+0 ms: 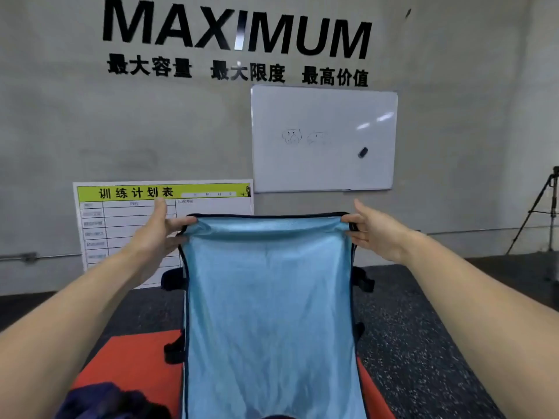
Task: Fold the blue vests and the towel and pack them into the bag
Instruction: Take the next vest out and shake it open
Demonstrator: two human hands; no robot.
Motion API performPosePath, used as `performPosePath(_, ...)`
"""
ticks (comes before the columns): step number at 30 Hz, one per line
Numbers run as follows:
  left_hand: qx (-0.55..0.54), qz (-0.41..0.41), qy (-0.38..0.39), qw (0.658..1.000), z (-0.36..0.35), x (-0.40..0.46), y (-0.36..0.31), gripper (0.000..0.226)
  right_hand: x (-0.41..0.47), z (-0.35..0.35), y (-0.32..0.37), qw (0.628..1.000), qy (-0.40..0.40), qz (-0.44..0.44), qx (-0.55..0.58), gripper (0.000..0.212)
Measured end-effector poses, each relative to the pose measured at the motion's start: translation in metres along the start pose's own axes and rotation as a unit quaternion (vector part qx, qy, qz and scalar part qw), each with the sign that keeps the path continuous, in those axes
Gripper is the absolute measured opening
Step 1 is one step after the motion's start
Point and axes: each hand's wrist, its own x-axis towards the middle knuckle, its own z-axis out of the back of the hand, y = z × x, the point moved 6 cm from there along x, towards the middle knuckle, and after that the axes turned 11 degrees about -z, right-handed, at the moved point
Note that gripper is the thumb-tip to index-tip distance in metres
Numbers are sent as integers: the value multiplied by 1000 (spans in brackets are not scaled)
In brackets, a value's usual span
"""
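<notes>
One blue vest (pixel 269 303) is up in the air and not yet folded, so most of the task looks undone. The left hand (pixel 157 234) and right hand (pixel 373 234) each pinch a top corner, pulling the upper edge taut between them at chest height in front of the wall. It hangs flat, facing the camera, long axis vertical, dark straps sticking out at both sides. Below it lies a red mat (pixel 133 358); a dark heap of cloth (pixel 99 400) sits at lower left. No bag or towel can be made out

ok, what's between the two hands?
Head view: the light blue vest, its top edge stretched from left hand to right hand.
</notes>
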Motion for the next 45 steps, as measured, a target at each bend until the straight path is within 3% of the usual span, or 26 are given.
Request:
performPosePath(9, -65, -94, -42, 993, 5, 77, -1, 90, 65, -9, 32, 980, -62, 185, 46, 63)
performPosePath(13, -58, -125, -24, 990, 6, 69, 2, 91, 66, -3, 16, 974, -76, 205, 59, 61)
performPosePath(21, -33, -95, 23, 995, 6, -38, 81, 94, 23, 2, -105, 991, -25, 121, 43, 67)
performPosePath(25, -43, -7, 53, 998, -4, -123, 135, 102, -17, -3, -192, 998, -5, 51, 31, 71)
performPosePath(31, 1, 83, 60, 995, -3, -249, 221, 83, -94, -23, -328, 996, 17, -86, 31, 70)
performPosePath(34, 27, 147, 54, 987, 5, -289, 269, 83, -120, -20, -380, 992, 17, -116, -47, 70)
performPosePath(36, 29, 201, 44, 978, 10, -309, 292, 81, -135, -21, -402, 985, 42, -144, -88, 80)
performPosePath(40, 81, 196, 126, 969, -2, -350, 290, 87, -151, -25, -423, 973, 82, -185, -112, 101)
performPosePath(45, 164, 158, 174, 958, -2, -353, 288, 106, -159, -23, -428, 952, 108, -211, -194, 88)
